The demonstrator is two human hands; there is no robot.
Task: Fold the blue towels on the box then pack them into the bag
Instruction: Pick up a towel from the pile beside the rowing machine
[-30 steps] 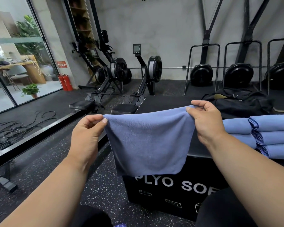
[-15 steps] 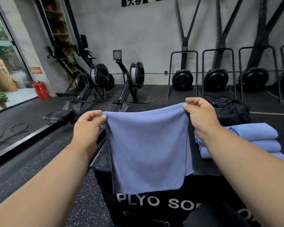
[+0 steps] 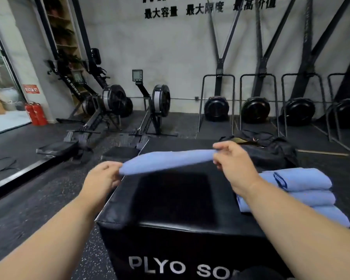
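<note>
A blue towel (image 3: 166,161) stretches almost flat in the air above the black plyo box (image 3: 174,205). My left hand (image 3: 102,176) pinches its left end and my right hand (image 3: 233,164) pinches its right end. It casts a dark shadow on the box top. On the right side of the box lies a stack of folded blue towels (image 3: 303,188), partly behind my right forearm. A black bag (image 3: 271,150) sits at the far right end of the box, its top open.
Two rowing machines (image 3: 150,118) stand on the floor beyond the box to the left. Black fan units in metal frames (image 3: 216,108) line the back wall. Red fire extinguishers (image 3: 35,114) stand by the glass at far left.
The towel hung down in front of the box before; it has swung up and forward and now lies nearly level over the box top. Both hands kept their hold and moved forward.
</note>
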